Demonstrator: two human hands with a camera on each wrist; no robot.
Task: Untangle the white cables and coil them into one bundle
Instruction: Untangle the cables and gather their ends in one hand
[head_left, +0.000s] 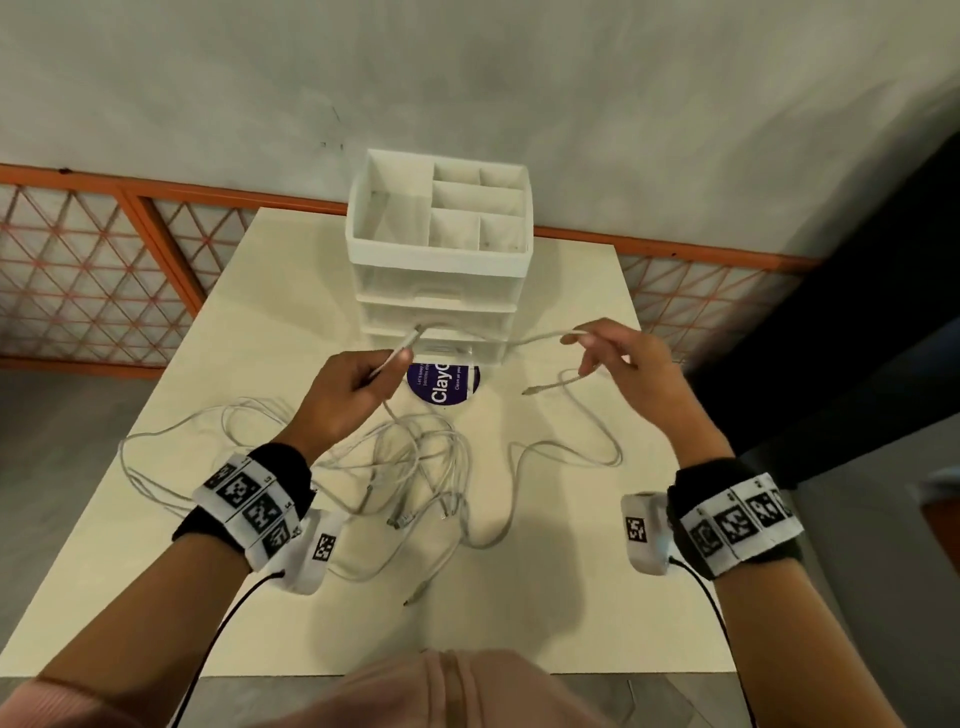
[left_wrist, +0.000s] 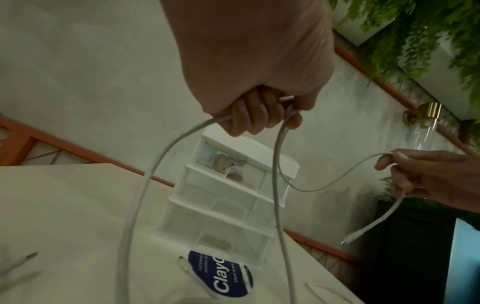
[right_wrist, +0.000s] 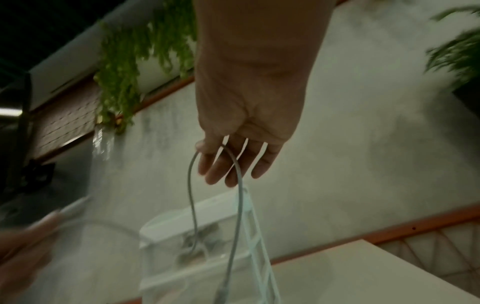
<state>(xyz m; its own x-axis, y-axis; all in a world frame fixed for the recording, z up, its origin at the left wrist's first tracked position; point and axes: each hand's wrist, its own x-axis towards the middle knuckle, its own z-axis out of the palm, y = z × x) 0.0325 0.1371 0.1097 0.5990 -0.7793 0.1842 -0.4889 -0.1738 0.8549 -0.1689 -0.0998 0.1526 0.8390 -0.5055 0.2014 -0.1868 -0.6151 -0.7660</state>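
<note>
A loose tangle of white cables (head_left: 405, 467) lies on the cream bench (head_left: 545, 597). The left hand (head_left: 343, 395) is raised above it, fingers curled tight round one cable near its plug end. That strand runs past a white drawer organizer (head_left: 439, 249) (a purple sticker (head_left: 441, 384) at its foot) to the right hand (head_left: 623, 358), which pinches it between thumb and forefinger, the other fingers loose.

Cable tangle (head_left: 415, 467) on table (head_left: 571, 597), before drawer unit (head_left: 439, 280), perhaps touching sticker (head_left: 444, 384)

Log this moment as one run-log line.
left hand: grips white cable | right hand: pinches same cable | tangle: on table, uncoiled
</note>
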